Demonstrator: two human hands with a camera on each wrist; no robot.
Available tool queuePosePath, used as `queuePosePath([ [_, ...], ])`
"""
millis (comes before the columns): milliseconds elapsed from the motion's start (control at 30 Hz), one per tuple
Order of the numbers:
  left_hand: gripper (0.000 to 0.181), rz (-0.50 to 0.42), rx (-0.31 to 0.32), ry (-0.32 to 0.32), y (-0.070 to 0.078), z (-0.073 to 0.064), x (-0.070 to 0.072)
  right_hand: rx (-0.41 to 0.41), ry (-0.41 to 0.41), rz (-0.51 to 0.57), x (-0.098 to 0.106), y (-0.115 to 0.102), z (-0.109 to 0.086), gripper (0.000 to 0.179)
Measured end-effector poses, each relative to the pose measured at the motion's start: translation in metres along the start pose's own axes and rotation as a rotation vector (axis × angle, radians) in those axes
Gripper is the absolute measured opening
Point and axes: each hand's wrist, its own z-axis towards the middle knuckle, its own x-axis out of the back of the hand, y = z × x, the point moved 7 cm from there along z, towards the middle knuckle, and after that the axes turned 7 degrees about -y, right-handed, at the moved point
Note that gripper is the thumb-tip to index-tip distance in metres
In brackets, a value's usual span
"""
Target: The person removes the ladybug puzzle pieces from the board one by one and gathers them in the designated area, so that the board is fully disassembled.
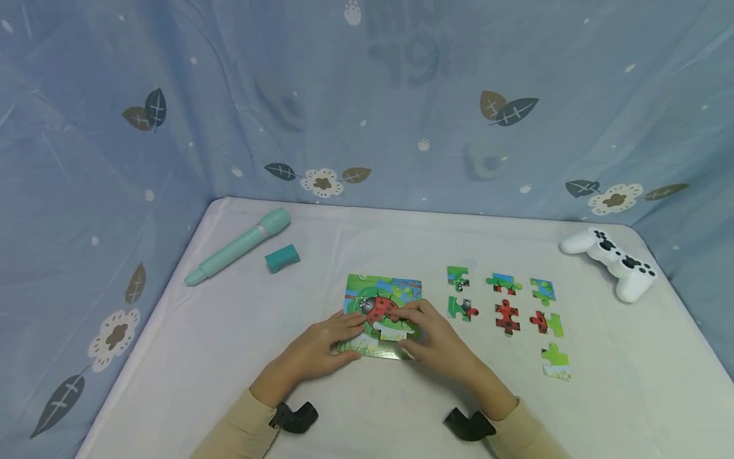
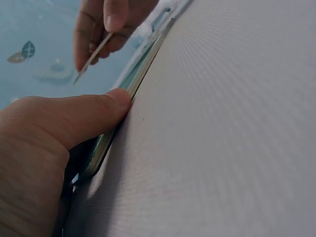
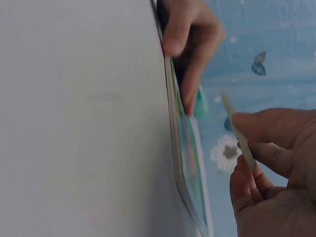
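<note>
A ladybug jigsaw puzzle board (image 1: 358,287) lies flat on the table, its picture mostly filled in, with a shiny bare patch near its lower right. My left hand (image 1: 321,344) holds the board at its left side, fingers across the picture and thumb at the near edge. Over the board's lower right, my right hand (image 1: 438,341) pinches a puzzle piece (image 1: 393,333) between thumb and fingers. That piece (image 3: 241,140) appears edge-on in the right wrist view, tilted and clear of the board. The left wrist view shows the left thumb (image 2: 106,108) against the board's edge.
Several loose ladybug pieces (image 1: 507,317) lie in rows right of the board. A white game controller (image 1: 610,260) rests at the far right. Toward the back left are a mint-green wand-shaped object (image 1: 235,248) and a teal block (image 1: 282,258). Blue patterned cloth (image 1: 401,115) hangs behind the table.
</note>
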Motion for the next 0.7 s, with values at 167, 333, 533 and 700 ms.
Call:
queuePosePath([
  [167,0.052,-0.007,0.01,-0.004,-0.001,0.0,-0.001,0.02,0.044,-0.061,0.019,0.01,-0.019,0.047],
  [333,0.052,-0.009,0.002,0.002,0.001,0.0,0.0,0.013,0.101,-0.128,0.042,0.025,-0.048,0.05],
  [533,0.052,-0.01,-0.008,0.005,0.002,0.0,0.002,-0.098,0.142,-0.175,0.069,0.042,-0.087,0.055],
  [700,0.051,-0.012,0.001,-0.002,0.0,0.001,0.0,-0.211,0.15,-0.167,0.083,0.054,-0.113,0.052],
])
